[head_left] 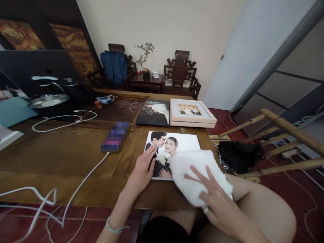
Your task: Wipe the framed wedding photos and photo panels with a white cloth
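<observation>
A glossy photo panel (158,165) of a couple lies flat near the front edge of the wooden table. My left hand (144,165) rests on its left side with the fingers stretched out over the picture. Over the panel's lower right part lies a white cloth (194,162), which hangs past the table's edge towards my leg. My right hand (212,190) is laid on this cloth with its fingers spread, pressing it from above. The cloth hides the panel's lower right corner.
Behind the panel lie a dark photo album (154,113) and a stack of pale picture frames (193,113). A phone (115,137) with a white cable (86,179) is to the left. A pot (49,101) stands farther left. A bamboo chair (275,135) and black bag (238,155) are at right.
</observation>
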A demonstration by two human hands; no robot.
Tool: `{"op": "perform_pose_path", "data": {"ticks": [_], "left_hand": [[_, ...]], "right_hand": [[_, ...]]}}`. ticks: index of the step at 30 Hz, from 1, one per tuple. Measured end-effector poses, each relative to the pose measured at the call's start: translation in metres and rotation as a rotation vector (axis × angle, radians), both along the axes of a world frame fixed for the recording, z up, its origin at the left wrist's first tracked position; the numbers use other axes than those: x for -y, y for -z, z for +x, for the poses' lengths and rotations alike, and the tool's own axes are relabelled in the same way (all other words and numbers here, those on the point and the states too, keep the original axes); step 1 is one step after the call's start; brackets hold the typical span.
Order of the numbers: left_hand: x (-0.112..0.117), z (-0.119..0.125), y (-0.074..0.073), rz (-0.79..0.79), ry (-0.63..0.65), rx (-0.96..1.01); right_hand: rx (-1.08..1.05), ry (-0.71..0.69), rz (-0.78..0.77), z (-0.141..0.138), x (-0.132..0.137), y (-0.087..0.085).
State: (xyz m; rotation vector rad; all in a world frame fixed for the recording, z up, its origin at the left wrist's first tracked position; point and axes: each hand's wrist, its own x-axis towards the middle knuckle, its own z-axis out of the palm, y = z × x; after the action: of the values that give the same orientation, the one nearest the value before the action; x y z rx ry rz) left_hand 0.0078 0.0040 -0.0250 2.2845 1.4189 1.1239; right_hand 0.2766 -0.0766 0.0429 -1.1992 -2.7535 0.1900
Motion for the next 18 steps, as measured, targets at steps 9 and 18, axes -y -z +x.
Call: {"op": "perform_pose_path", "data": {"ticks": [9,18], "left_hand": [[-0.001,-0.001,0.001,0.003,0.015,-0.006],[-0.001,-0.002,0.001,-0.018,0.022,-0.044]], "right_hand": [[-0.062,0.071,0.009,-0.001,-0.051,0.005],[-0.174,0.215,0.078,-0.002,-0.153,0.011]]}}
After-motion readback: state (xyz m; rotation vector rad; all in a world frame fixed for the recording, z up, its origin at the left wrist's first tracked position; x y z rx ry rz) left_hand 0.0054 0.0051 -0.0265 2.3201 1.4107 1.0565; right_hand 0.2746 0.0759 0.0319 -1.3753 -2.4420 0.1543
